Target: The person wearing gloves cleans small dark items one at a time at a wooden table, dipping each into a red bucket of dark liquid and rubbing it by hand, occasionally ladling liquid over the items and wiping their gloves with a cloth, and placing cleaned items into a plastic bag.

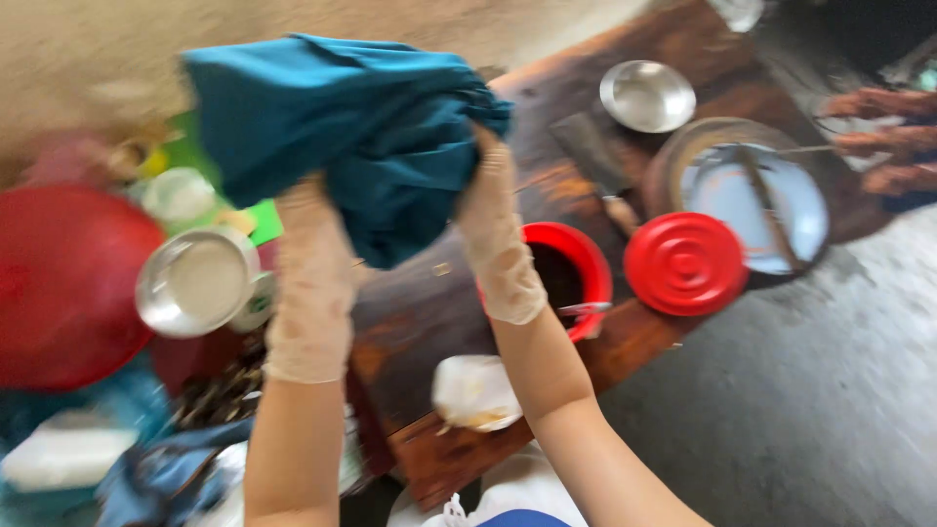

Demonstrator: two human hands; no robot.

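A teal cloth is bunched up in the air above a dark wooden table. Both hands wear pale lace gloves. My left hand grips the cloth's lower left fold. At the cloth's right edge my right hand holds it too, its fingers partly hidden by the fabric. The picture is blurred by motion.
A red pot, its red lid, a cleaver, a steel bowl and a round pan lie on the table. A steel bowl and red basin are left. Another person's hand is at far right.
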